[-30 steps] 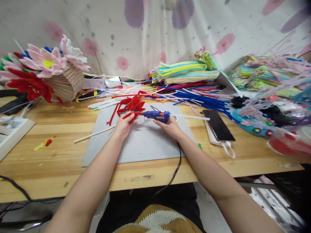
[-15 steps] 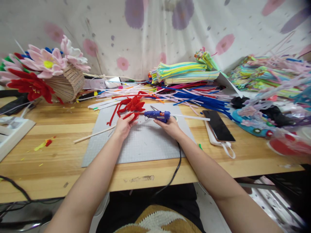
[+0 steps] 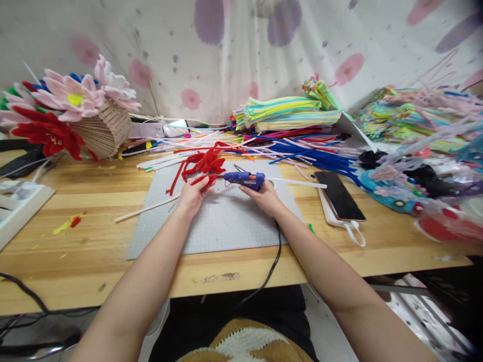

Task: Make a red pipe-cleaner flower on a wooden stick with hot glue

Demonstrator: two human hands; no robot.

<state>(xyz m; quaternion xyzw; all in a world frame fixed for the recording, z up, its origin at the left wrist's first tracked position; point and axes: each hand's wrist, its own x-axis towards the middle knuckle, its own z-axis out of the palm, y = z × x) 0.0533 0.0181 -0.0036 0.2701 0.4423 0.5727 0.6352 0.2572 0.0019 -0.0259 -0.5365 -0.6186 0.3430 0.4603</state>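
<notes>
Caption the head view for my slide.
Right grip points a glue gun at the red piece in the left grip, over a grey mat.

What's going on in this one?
The right hand holds a blue glue gun, pointed at a red fuzzy piece in the left hand. Whether they touch is hard to tell. Just beyond, a red petaled cluster sits by the far edge of a grey mat.

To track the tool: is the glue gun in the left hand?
No, the right hand holds the blue glue gun; the left hand holds red fuzzy material.
</notes>
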